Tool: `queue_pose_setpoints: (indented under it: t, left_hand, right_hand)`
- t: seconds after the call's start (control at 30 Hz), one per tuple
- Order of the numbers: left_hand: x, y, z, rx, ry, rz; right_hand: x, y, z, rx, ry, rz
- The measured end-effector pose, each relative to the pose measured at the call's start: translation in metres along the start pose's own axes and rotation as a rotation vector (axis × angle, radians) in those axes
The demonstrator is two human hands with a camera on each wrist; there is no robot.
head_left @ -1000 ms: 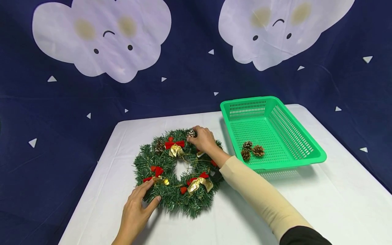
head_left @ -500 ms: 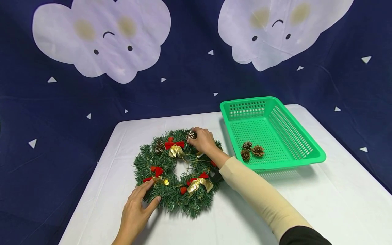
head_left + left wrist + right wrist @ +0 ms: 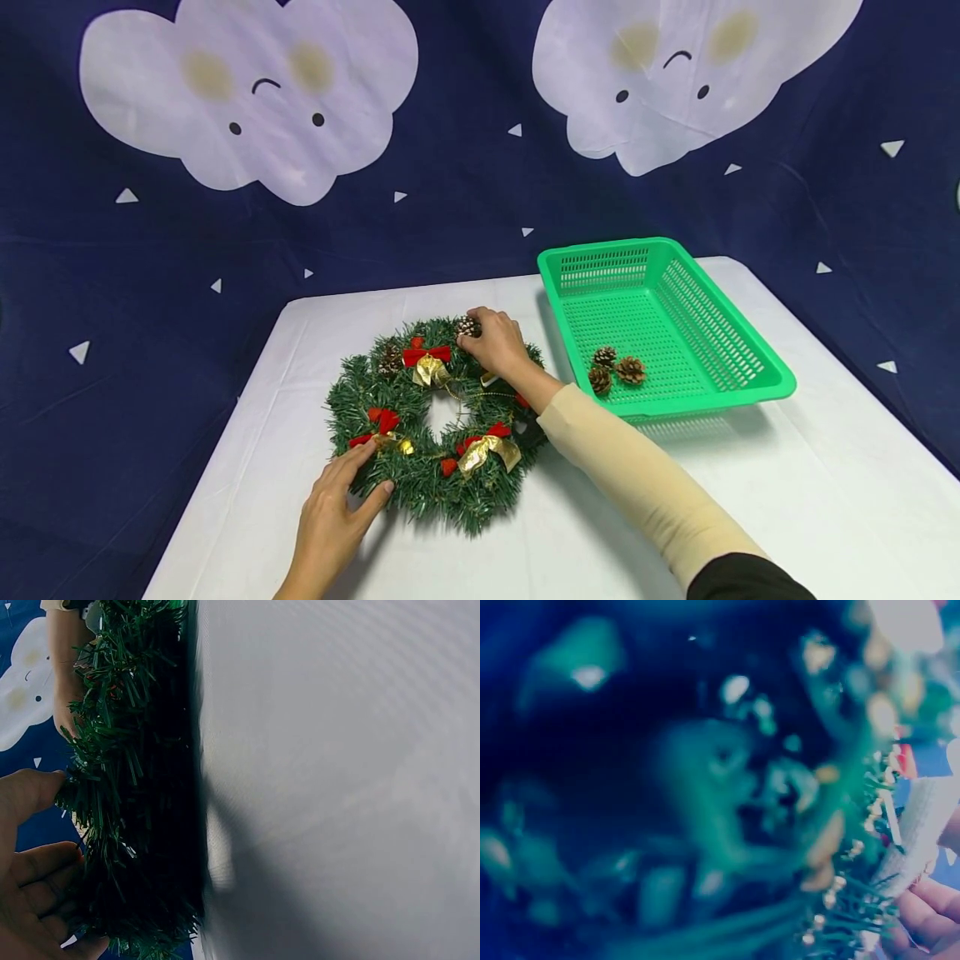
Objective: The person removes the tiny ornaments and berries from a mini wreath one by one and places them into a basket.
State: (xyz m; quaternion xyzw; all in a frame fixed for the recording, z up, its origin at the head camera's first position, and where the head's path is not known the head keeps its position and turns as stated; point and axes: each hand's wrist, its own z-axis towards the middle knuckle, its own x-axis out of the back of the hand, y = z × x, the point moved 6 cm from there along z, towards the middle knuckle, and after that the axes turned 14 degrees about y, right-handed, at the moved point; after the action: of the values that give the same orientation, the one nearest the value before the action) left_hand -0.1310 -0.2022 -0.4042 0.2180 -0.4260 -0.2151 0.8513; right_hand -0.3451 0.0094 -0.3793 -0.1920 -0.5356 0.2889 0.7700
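Observation:
A green wreath (image 3: 420, 492) with red and gold bows lies flat on the table. At its far side my right hand (image 3: 497, 342) pinches a pine cone (image 3: 468, 327) against the greenery. Another pine cone (image 3: 390, 360) sits on the wreath to the left of the top bow. My left hand (image 3: 330, 508) rests at the wreath's near left edge, thumb and fingers spread and lightly touching it. In the left wrist view the left hand's fingers (image 3: 45, 862) lie along the wreath's side. Close, blurred greenery fills most of the right wrist view.
A green perforated basket (image 3: 675, 408) stands at the right of the white table (image 3: 600, 533). Several pine cones, one of them a brown cone (image 3: 631, 370), lie in its near left corner. A dark blue backdrop (image 3: 465, 242) with clouds hangs behind.
The right hand stays at the wreath's far side and shifts very slightly with the pine cone. The left hand and the wreath hold still.

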Motion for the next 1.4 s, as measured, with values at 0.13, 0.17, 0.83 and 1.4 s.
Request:
queue_pose_setpoints:
  t: [0.13,0.17,0.83,1.4]
  left_hand:
    - [0.000,0.000,0.000,-0.004,0.000,0.005]
    - [0.000,0.001,0.000,-0.006,0.000,0.007]
    - [0.001,0.001,0.000,-0.014,0.011,0.003]
    - [0.001,0.002,0.000,-0.021,0.021,-0.001]
  right_hand:
    - [0.005,-0.004,0.000,0.012,0.008,0.023]
    - [0.006,-0.005,0.000,0.013,0.009,0.031]
    - [0.039,-0.016,-0.006,-0.017,-0.003,0.151]
    - [0.068,-0.011,-0.010,0.007,0.025,0.235]
